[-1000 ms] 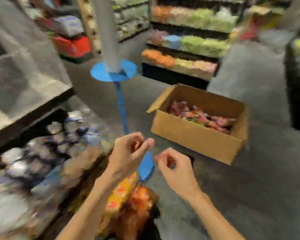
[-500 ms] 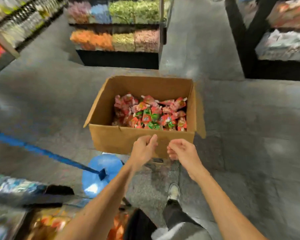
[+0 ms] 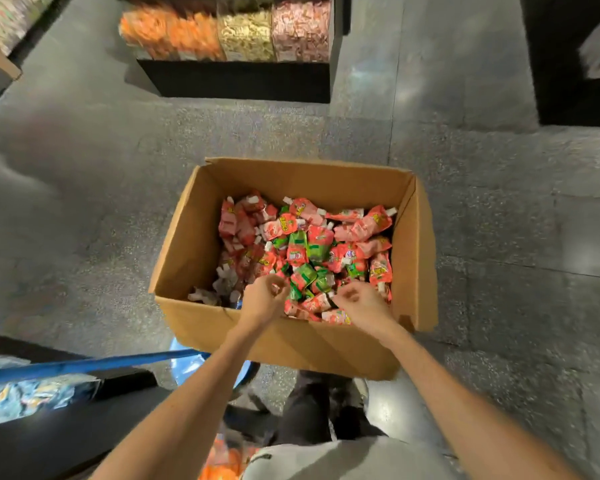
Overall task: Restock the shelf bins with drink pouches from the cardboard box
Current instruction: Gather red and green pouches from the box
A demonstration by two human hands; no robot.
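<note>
Open box (image 3: pixel 274 344) on the grey floor (image 3: pixel 84 202), flaps up. Heaped inside, mostly toward the right: red, pink and green pouches (image 3: pixel 309 244) with white caps. Yellow lettering on the packs, too blurred to read. Left hand (image 3: pixel 265 296) and right hand (image 3: pixel 359 303) both down at the near end of the heap, fingers curled inward; cannot tell whether clamped on a pouch or on nothing. Beyond the box, bins (image 3: pixel 222 29) of orange, yellow and pink packs. Blue pole (image 3: pixel 84 365) low on the left.
</note>
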